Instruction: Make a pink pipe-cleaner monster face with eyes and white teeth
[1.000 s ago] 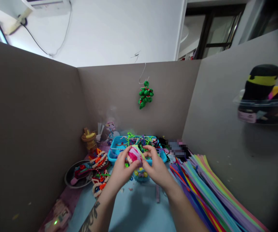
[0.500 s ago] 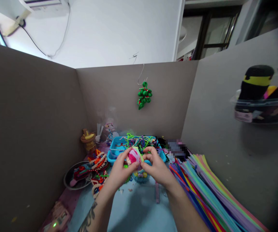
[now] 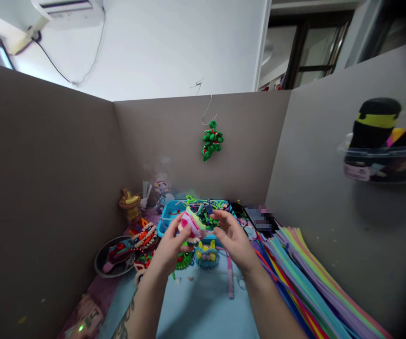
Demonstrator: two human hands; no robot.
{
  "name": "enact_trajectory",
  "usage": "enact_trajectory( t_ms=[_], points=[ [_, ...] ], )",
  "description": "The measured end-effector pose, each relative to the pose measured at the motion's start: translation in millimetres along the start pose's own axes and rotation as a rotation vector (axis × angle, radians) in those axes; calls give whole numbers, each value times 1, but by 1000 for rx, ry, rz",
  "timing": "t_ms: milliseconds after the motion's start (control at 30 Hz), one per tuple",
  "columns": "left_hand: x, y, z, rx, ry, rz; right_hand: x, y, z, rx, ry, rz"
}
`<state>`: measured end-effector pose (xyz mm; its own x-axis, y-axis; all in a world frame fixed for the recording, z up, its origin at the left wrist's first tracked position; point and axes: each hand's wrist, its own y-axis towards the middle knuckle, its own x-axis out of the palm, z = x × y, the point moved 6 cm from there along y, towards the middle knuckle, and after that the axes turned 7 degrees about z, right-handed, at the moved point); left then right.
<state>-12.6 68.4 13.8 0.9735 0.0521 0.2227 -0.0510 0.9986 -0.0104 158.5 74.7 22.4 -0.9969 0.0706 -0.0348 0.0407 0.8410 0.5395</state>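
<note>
My left hand (image 3: 172,242) is closed around a small fuzzy pipe-cleaner craft piece (image 3: 193,226) in pink, white and pale yellow, held above the front of the blue tray. Part of the piece is hidden by the fingers. To the right of it is my right hand (image 3: 231,235), its fingers curved and apart, with nothing visible between them. Below the hands stands a blue pipe-cleaner figure (image 3: 207,256) with yellow ears and eyes. Beside it, partly covered by my left hand, lies a green pipe-cleaner figure (image 3: 183,261).
A blue tray (image 3: 164,230) of tangled pipe cleaners stands behind the hands. Bundled long pipe cleaners (image 3: 302,278) lie on the right. A metal bowl (image 3: 99,268) and a brown cup (image 3: 131,207) are on the left. Grey partitions enclose the table; a green ornament (image 3: 212,141) hangs behind.
My right hand has come off the craft piece and moved slightly right, its fingers spreading. My left hand has shifted a little left with the piece, uncovering the blue figure.
</note>
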Motion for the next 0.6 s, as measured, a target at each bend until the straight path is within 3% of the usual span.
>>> enact_trajectory(
  t_ms=[167, 367, 600],
  points=[
    [5, -1, -3, -90, -253, -125, -2, 2, -8, -119, -92, 4],
    [13, -3, -7, -139, -362, -241, 5, 1, -18, -120, -91, -1],
    [22, -4, -12, -145, -415, -207, 11, -3, -17, -154, -223, -38]
  ],
)
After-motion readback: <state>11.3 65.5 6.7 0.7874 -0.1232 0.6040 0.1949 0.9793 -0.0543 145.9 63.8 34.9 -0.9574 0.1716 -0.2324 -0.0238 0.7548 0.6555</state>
